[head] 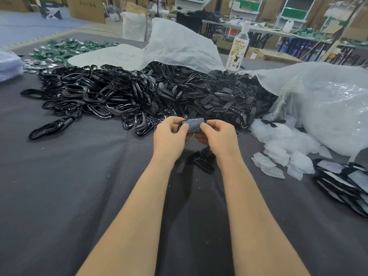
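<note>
Both my hands hold one small dark grey plastic piece [194, 125] above the grey cloth, just in front of the black heap. My left hand [171, 136] pinches its left end with thumb on top and fingers curled beneath. My right hand [218, 137] pinches its right end the same way. A thin black frame edge shows behind the piece at its left side. A few black slotted parts [203, 159] lie on the cloth below my hands.
A big pile of glossy black frames [95, 94] and matte slotted parts [219, 96] spreads across the table's middle. Clear pads [282, 144] spill from a plastic bag [328, 104] at right. Finished pieces [344, 184] stack far right. A bottle [238, 48] and green boards [65, 48] stand behind.
</note>
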Motion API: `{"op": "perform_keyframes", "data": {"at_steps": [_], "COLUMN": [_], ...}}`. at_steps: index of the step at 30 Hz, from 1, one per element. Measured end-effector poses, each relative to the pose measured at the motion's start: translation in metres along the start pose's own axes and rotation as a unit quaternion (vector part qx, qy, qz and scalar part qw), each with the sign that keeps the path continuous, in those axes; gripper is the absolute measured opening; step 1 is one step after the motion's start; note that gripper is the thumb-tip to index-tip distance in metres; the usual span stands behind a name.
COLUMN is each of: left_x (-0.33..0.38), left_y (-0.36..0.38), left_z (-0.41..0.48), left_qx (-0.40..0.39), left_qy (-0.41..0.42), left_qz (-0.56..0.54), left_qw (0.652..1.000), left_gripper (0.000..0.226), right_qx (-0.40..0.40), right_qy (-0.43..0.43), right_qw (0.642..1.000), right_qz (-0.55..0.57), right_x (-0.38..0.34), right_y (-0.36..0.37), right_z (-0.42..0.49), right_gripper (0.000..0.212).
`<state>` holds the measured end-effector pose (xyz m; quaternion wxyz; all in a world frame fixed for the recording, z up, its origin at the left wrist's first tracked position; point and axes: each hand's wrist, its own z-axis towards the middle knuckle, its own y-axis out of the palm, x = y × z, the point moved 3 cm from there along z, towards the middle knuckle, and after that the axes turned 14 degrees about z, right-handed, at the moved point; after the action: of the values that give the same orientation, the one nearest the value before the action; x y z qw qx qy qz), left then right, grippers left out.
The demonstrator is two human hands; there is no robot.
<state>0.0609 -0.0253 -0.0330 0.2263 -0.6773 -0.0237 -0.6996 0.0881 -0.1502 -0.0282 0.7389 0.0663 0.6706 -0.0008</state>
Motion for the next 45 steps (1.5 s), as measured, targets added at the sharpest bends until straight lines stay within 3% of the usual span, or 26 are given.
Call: {"op": "perform_keyframes", "data": {"at_steps": [7, 17, 24, 33, 45], "left_x": [0.0, -0.001, 0.0, 0.002, 0.0], "left_y": [0.001, 0.006, 0.006, 0.005, 0.003], "left_z": [0.0, 0.001, -0.001, -0.002, -0.001], "left_qx": [-0.012, -0.038, -0.042, -0.02, -0.025], "left_qy": [0.006, -0.063, -0.034, -0.071, -0.056], "left_qz": [-0.023, -0.122, -0.067, -0.14, -0.118], "left_qw": [1.0, 0.99, 0.996, 0.987, 0.991], "left_gripper": [0.016, 0.016, 0.014, 0.02, 0.016], "right_qx": [0.008, 0.028, 0.017, -0.001, -0.022], "right_qy": [-0.001, -0.005, -0.046, -0.061, -0.065], "right_qw": [0.999, 0.999, 0.998, 0.997, 0.997], "right_qz": [0.034, 0.015, -0.046, -0.048, -0.042], "right_x": [0.0, 0.001, 0.001, 0.002, 0.0], "right_y": [-0.003, 0.004, 0.007, 0.014, 0.015], "right_z": [0.001, 0.002, 0.001, -0.001, -0.003], "right_gripper": [0.011, 0.01, 0.009, 0.007, 0.012]}}
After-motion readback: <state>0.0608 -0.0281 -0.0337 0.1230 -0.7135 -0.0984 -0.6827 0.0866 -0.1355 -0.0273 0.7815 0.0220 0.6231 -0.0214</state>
